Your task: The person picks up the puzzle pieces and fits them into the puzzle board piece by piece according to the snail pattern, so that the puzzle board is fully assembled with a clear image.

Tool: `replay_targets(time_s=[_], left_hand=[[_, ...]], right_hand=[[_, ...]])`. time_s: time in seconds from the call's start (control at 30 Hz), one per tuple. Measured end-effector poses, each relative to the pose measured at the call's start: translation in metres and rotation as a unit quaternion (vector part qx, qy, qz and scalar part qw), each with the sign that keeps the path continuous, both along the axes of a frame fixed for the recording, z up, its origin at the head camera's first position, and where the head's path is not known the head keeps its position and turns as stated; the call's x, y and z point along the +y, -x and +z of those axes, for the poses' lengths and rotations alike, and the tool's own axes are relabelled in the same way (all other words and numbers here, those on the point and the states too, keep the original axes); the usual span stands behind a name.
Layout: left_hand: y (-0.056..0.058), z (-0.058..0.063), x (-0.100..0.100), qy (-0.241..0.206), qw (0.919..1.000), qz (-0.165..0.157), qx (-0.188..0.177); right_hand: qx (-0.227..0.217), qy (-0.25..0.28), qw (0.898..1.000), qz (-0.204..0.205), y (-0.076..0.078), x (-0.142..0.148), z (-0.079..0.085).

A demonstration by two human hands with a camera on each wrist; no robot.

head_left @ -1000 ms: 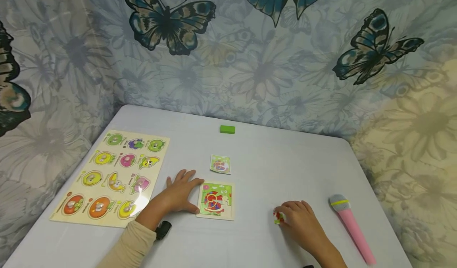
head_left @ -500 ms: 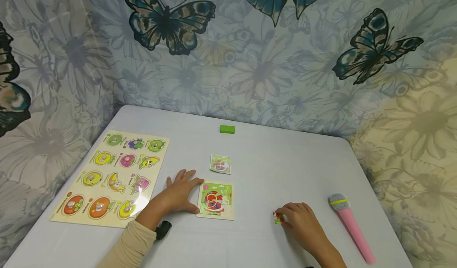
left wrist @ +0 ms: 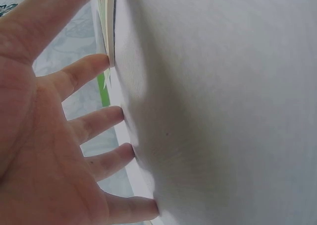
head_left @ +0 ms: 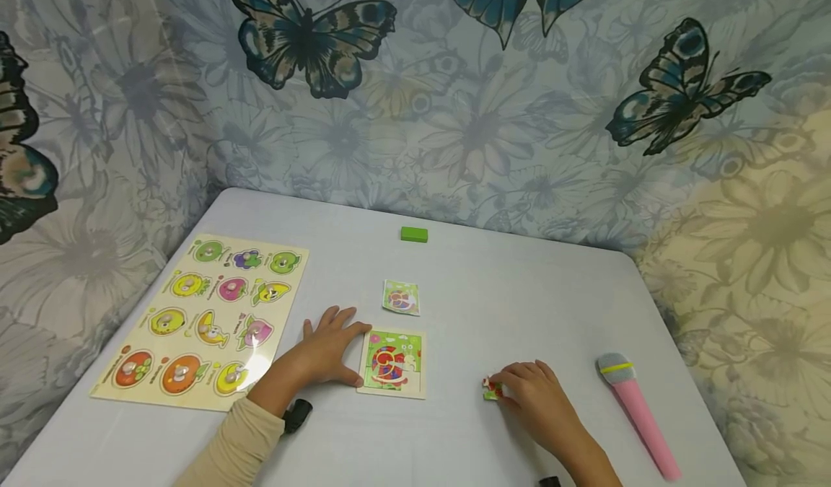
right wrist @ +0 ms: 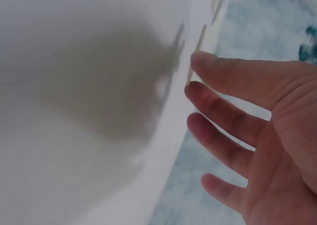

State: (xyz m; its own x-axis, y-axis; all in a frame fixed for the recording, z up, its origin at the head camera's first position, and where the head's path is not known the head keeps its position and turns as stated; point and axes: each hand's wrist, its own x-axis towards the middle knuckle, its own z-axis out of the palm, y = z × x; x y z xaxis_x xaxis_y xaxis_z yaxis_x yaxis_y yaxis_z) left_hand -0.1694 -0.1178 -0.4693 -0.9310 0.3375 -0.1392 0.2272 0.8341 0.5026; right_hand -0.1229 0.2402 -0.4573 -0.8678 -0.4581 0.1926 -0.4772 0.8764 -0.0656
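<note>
A small square puzzle board (head_left: 415, 363) with a red snail-like picture on green lies mid-table. My left hand (head_left: 324, 353) rests spread at its left side. The thumb and index finger touch the board's edge, and in the left wrist view the other fingertips (left wrist: 128, 150) rest on the tabletop. To the right, my right hand (head_left: 539, 404) pinches a small red and green puzzle piece (head_left: 490, 395) between thumb and finger. In the right wrist view the thin puzzle piece (right wrist: 200, 41) shows edge-on, above the table. A small picture card (head_left: 401, 298) lies behind the board.
A large fruit puzzle board (head_left: 201, 306) lies at the left. At the back sits a green block (head_left: 414, 234). A pink toy microphone (head_left: 639, 415) lies at the right on the white table (head_left: 519, 285). A patterned wall (head_left: 428, 112) stands behind.
My right hand has moved slightly left with the puzzle piece, towards the small board. My left hand has stayed in place.
</note>
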Motion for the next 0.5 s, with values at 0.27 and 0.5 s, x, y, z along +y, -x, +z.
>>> replay_targets(time_s=[0.27, 0.5], left_hand=[[0.000, 0.000, -0.001, -0.004, 1.0000, 0.001, 0.005], [0.000, 0.001, -0.001, -0.001, 1.0000, -0.004, 0.003]], right_hand=[[0.004, -0.021, 0.996, 0.084, 0.013, -0.060, 0.005], [0.024, -0.030, 0.990, 0.138, 0.018, -0.092, -0.003]])
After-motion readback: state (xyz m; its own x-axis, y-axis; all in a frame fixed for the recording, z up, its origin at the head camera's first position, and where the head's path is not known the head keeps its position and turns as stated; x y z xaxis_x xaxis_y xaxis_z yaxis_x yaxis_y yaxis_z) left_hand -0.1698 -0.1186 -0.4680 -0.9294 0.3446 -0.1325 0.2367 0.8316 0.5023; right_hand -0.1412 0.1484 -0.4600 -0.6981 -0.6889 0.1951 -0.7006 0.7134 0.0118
